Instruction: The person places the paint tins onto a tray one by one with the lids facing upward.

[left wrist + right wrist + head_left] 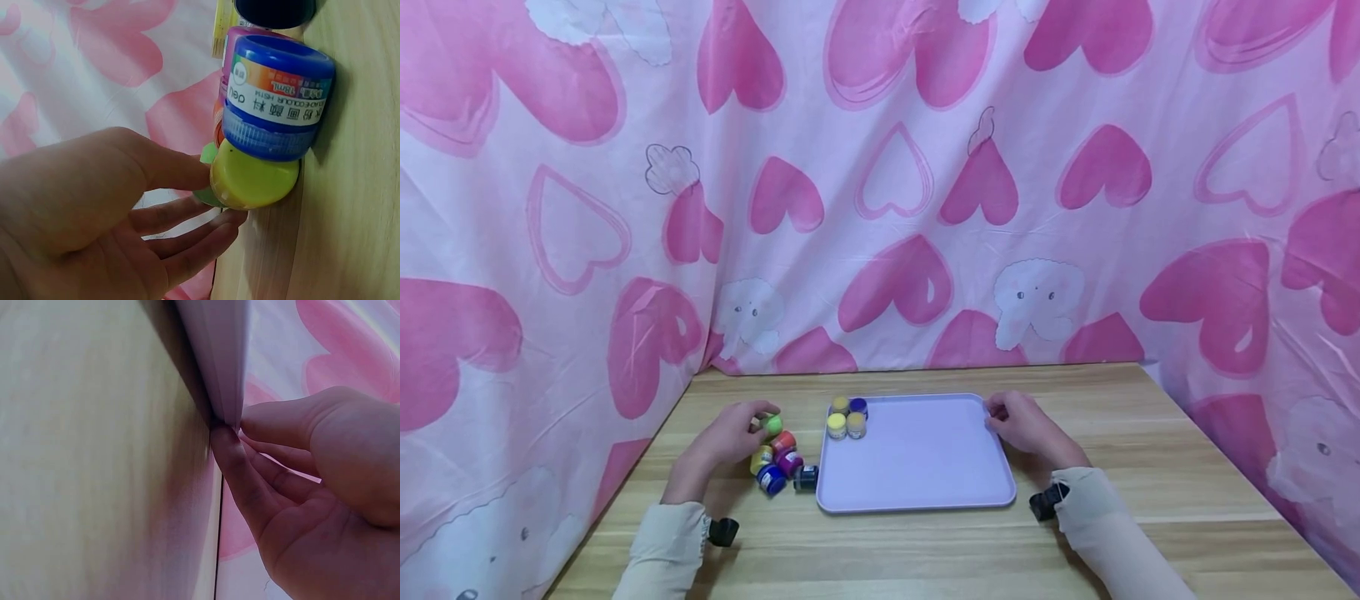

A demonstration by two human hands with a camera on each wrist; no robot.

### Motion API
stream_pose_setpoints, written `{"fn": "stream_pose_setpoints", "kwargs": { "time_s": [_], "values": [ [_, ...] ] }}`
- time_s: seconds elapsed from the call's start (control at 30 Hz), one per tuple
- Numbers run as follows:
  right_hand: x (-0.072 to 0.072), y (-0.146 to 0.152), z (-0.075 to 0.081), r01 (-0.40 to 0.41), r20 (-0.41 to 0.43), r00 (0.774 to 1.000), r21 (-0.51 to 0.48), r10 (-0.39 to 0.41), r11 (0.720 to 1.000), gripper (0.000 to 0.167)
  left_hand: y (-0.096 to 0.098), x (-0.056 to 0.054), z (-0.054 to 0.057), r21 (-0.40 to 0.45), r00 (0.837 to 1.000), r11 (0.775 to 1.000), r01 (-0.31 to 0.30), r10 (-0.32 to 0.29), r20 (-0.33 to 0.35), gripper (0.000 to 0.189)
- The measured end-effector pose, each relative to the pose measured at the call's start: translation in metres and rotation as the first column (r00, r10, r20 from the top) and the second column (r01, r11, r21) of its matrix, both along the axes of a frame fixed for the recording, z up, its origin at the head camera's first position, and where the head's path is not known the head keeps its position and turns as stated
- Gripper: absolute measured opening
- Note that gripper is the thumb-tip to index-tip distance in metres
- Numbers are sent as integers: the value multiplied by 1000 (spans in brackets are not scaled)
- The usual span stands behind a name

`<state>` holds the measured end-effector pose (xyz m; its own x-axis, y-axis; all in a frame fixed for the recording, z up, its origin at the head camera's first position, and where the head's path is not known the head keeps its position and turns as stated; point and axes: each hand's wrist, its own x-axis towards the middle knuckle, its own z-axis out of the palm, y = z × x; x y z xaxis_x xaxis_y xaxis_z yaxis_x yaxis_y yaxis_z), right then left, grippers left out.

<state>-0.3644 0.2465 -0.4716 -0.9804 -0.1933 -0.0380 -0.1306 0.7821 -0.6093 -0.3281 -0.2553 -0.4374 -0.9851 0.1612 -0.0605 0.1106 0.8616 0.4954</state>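
Note:
My left hand (pixel 730 432) pinches a light green paint jar (pixel 772 426) between thumb and fingers at the far end of a jar cluster. In the left wrist view, a yellow jar (pixel 256 181) partly hides that green jar. A blue paint jar (pixel 278 94) lies on its side nearer that camera. My right hand (pixel 1026 425) grips the right rim of a lilac tray (pixel 925 467), thumb above and fingers at its underside. On the tray's far left corner stand a yellow jar (pixel 837 427), a dark blue jar (pixel 858 407) and two ochre jars (pixel 856 425).
Left of the tray lie an orange-red jar (pixel 784 441), a magenta jar (pixel 788 462) and a black jar (pixel 806 477), the black one close by the tray's left rim. A heart-patterned curtain (pixel 895 250) encloses the wooden table (pixel 925 550) at the back and sides.

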Motion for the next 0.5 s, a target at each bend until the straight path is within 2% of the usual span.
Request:
{"fn": "stream_pose_setpoints", "kwargs": {
  "time_s": [0.17,0.5],
  "values": [
    [-1,1,-1,5,8,1000,4,-5,1000,34,3,1,1,19,999,1000,13,-13,-45,38],
    [-2,2,-2,5,7,1000,-1,-5,1000,34,15,-2,2,122,997,992,-15,24,-70,33]
  ]
}}
